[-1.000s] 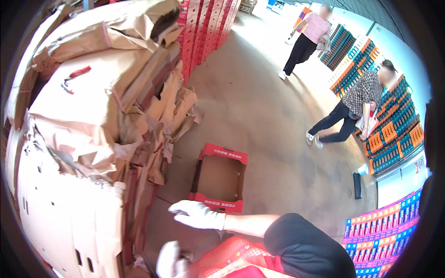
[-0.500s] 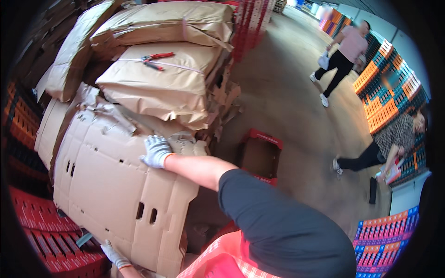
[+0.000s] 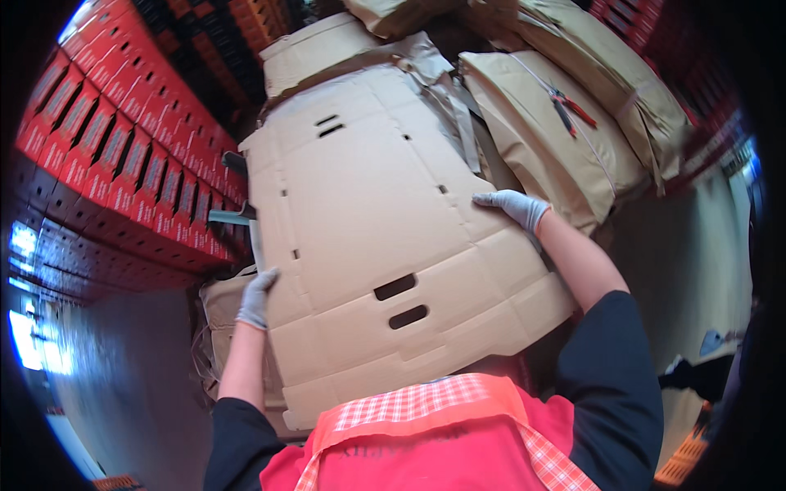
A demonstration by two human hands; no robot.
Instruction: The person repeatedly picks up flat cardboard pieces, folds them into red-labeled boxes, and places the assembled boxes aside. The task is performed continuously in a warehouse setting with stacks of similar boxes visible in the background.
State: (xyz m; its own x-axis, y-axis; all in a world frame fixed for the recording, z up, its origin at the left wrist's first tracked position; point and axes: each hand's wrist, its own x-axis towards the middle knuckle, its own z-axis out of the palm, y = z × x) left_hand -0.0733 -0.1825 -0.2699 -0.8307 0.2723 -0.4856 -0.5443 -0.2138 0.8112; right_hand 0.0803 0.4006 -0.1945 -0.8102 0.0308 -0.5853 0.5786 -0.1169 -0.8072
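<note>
A large flat cardboard box blank (image 3: 360,213), brown with cut-out handle slots and creases, spans the space before me, its near edge close to my apron. My left hand (image 3: 257,299), in a grey-white glove, grips its left edge. On the right edge my right hand (image 3: 516,206), gloved alike, has its fingers closed at the rim; the parts under the sheet are hidden. Beyond it, paper-wrapped bundles (image 3: 536,131) lie stacked, and red-handled pliers or cutters (image 3: 571,111) rest on one of them.
Stacks of red boxes (image 3: 123,155) stand close on the left, with orange and black crates (image 3: 213,41) behind. A pale green strip (image 3: 229,217) juts out near the sheet's left edge. Torn paper (image 3: 422,57) hangs at its far end. A person's dark-clothed leg (image 3: 700,376) shows at the right.
My view has turned left, toward the red boxes. My right hand has gone from lying flat on the blank to its right edge; both hands now hold opposite sides.
</note>
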